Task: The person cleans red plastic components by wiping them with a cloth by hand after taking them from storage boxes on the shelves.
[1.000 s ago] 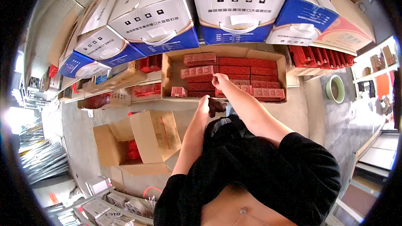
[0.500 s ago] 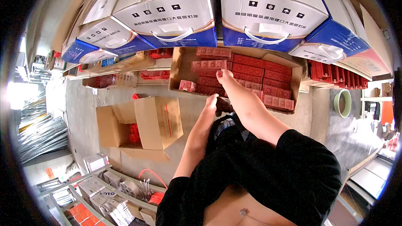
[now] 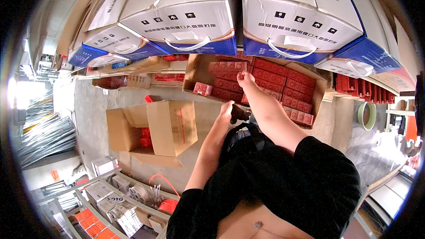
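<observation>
A long cardboard box [image 3: 191,71] in front of me holds rows of red block-like pieces [image 3: 270,75] with round marks on them. My right hand [image 3: 245,79] reaches in and is closed at the right end of a paler red row of pieces [image 3: 226,66]; its fingertips are partly hidden. At the near side of the box, my left hand [image 3: 226,109] is closed around the rim. A single short red piece [image 3: 202,89] sits in the box's near left corner, apart from the others.
Large white-and-blue cartons [image 3: 296,26] with handles overhang the box. On the floor to the left stands an open carton [image 3: 177,128] with red pieces inside. A rack [image 3: 110,190] with packages and a cable spool is at lower left; a green ring-shaped tub [image 3: 366,116] is at right.
The whole view has shifted slightly, with the box and cartons appearing further right. My right hand stays at the end of the same row, and my left hand stays at the rim.
</observation>
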`<action>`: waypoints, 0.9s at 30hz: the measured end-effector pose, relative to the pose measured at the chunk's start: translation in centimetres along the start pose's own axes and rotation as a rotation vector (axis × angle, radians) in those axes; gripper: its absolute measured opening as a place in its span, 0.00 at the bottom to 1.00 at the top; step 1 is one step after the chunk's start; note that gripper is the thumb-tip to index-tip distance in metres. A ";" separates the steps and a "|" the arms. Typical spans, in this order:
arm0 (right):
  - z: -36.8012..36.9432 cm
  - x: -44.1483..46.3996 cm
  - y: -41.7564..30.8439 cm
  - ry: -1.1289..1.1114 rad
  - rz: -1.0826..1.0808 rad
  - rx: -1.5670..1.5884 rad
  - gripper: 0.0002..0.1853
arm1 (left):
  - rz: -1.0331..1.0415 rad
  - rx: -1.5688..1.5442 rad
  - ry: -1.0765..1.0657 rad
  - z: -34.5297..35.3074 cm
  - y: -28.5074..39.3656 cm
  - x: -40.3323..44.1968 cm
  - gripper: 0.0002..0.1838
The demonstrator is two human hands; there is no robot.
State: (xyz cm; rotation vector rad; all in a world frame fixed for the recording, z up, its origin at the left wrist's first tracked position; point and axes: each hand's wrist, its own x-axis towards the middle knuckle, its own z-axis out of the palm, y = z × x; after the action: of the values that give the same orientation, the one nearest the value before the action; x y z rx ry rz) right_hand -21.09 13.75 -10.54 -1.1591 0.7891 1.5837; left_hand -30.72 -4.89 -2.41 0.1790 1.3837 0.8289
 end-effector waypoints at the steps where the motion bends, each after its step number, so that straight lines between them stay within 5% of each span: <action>1: 0.1 -0.3 -0.1 -0.019 -0.009 -0.012 0.03 | -0.001 -0.002 0.003 0.0 0.0 0.0 0.24; 20: -3.5 -7.2 -6.8 -0.240 -0.273 0.001 0.05 | -0.191 -0.170 0.035 3.7 0.2 2.1 0.24; 24: -6.1 -8.3 -9.8 -0.293 -0.304 0.014 0.08 | 0.078 -0.014 -0.023 4.3 0.2 0.0 0.25; 27: -8.7 -9.2 -11.7 -0.346 -0.334 0.050 0.06 | 0.156 0.184 0.241 6.3 0.6 -1.9 0.26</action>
State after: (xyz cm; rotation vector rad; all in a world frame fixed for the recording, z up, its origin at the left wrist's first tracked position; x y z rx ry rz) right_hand -6.79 6.54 -4.29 -0.8934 0.3825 1.4207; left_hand -25.20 -3.41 0.81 0.3416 1.6910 0.8721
